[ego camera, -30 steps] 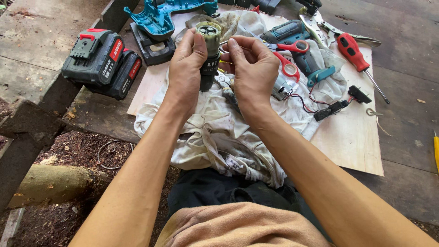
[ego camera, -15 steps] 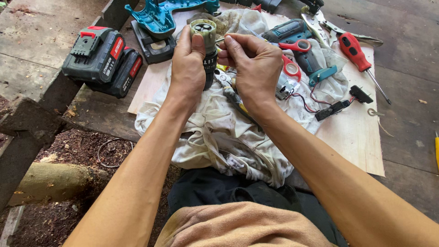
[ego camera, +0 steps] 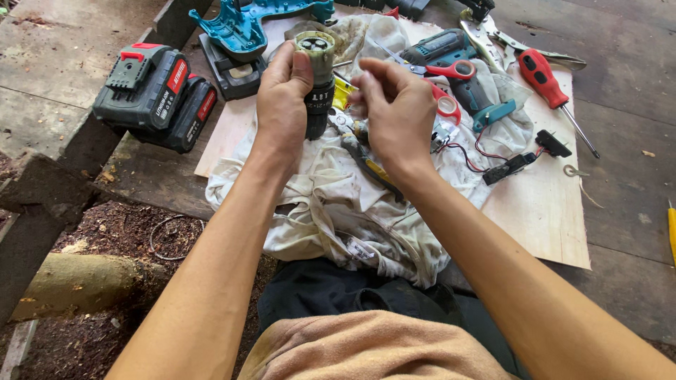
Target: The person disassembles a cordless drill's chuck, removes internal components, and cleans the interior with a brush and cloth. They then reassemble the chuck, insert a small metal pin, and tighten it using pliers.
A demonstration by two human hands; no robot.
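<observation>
A: what changed w/ the right hand [ego camera: 398, 116]?
B: came off the drill gearbox [ego camera: 318, 77], fingers pinched, maybe on a tiny bit. Left hand [ego camera: 283, 95] still clamped round it, upright over the rag [ego camera: 338, 204].

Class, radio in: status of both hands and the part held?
Left hand grips drill gearbox upright. Right hand beside it, fingers pinched. Pliers on cloth below.

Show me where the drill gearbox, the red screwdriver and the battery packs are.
drill gearbox [ego camera: 318, 84]: head view, on its black chuck collar beside the left hand's thumb.
red screwdriver [ego camera: 539, 76]: head view, middle of its red handle.
battery packs [ego camera: 151, 88]: head view, top of the nearer pack.
</observation>
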